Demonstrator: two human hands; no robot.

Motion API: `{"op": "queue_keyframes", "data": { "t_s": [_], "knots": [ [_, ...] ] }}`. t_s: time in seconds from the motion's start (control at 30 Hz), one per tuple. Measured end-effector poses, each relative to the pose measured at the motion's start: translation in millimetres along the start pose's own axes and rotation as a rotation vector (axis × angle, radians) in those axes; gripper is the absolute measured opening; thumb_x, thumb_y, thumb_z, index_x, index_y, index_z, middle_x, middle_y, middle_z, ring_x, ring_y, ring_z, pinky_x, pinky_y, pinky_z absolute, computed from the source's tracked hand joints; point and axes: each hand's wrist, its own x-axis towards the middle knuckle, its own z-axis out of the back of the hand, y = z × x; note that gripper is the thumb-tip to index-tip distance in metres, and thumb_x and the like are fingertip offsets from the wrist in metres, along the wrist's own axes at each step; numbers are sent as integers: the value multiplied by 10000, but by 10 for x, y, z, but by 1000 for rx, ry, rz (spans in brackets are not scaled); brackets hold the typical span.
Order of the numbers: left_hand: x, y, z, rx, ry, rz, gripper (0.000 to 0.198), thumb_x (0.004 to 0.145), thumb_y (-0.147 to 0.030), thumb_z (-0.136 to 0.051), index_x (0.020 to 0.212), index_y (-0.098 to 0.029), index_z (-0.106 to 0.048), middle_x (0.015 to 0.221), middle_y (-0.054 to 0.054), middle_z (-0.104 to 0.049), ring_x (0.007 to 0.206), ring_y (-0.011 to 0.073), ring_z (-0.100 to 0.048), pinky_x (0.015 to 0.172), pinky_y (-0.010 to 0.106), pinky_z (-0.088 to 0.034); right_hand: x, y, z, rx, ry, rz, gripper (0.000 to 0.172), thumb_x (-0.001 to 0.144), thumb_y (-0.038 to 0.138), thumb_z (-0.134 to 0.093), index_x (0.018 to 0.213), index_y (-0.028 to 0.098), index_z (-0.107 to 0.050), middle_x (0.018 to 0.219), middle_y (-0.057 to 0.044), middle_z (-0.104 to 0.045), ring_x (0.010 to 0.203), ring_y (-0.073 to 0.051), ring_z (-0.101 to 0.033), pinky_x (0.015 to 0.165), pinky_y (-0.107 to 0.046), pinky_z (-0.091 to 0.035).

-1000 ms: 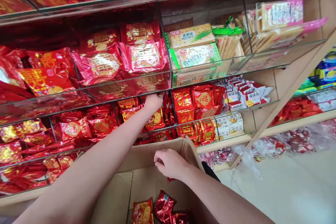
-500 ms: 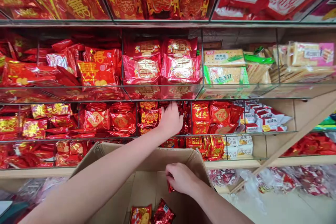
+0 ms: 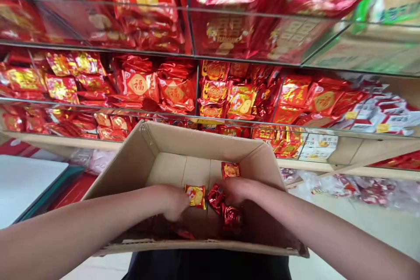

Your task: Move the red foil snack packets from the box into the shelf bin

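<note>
Both hands are down inside an open cardboard box (image 3: 203, 138). My left hand (image 3: 175, 203) is beside a red and yellow packet (image 3: 196, 196) on the box floor; its fingers are blurred and point downward, so its grip is hidden. My right hand (image 3: 233, 190) is over the right part of the box, next to a dark red shiny packet (image 3: 216, 198), with its fingers hidden. Another dark red packet (image 3: 232, 218) lies just below it, and a small red packet (image 3: 230, 169) sits above it.
Behind the box, glass-fronted shelves (image 3: 98, 107) hold red and gold packets, with white packets (image 3: 318, 145) at the right. A white panel (image 3: 31, 183) stands at the left. Clear plastic bags (image 3: 357, 186) lie under the shelf at the right.
The view has tipped down towards the box. My left hand has come down from the shelf compartment into the box, and my right hand is lower in it. More packets show there.
</note>
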Motion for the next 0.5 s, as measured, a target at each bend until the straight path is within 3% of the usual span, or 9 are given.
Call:
{"op": "queue_keyframes", "data": {
  "t_s": [0.1,0.2,0.3,0.4,0.5],
  "knots": [
    [64,-158,-87,82,211,2,133,526,-249,-628,599,-148,-673,585,130,-644,535,262,-578,525,368,-442,71,87,-239,3,129,93,943,426,250,-719,1267,153,-305,1225,-166,-427,1016,-286,-490,746,-297,-420],
    [110,-207,-92,35,325,7,92,481,-249,-675,476,-162,-646,510,112,-622,527,270,-582,563,392,-446,140,84,-382,86,100,48,1100,416,278,-730,1325,176,-120,1301,-199,-306,1074,-297,-447,796,-319,-400],
    [142,-145,-45,70,330,14,145,555,-275,-635,619,-154,-684,641,148,-655,594,294,-598,570,401,-450,197,40,-384,181,22,-26,970,535,333,-674,1319,154,-132,1219,-194,-424,1065,-272,-462,805,-324,-391],
    [172,-52,47,116,159,37,317,628,-314,-560,877,-146,-659,844,185,-647,719,321,-595,596,409,-448,227,27,-354,191,37,-15,740,577,330,-643,1229,171,-334,1065,-131,-562,942,-240,-542,720,-302,-420],
    [202,36,118,68,-13,2,364,617,-302,-559,950,-170,-625,918,164,-634,788,306,-585,650,391,-441,231,74,-378,108,-48,60,480,533,272,-670,987,188,-542,893,-80,-618,767,-214,-579,569,-265,-413]
  ]
}}
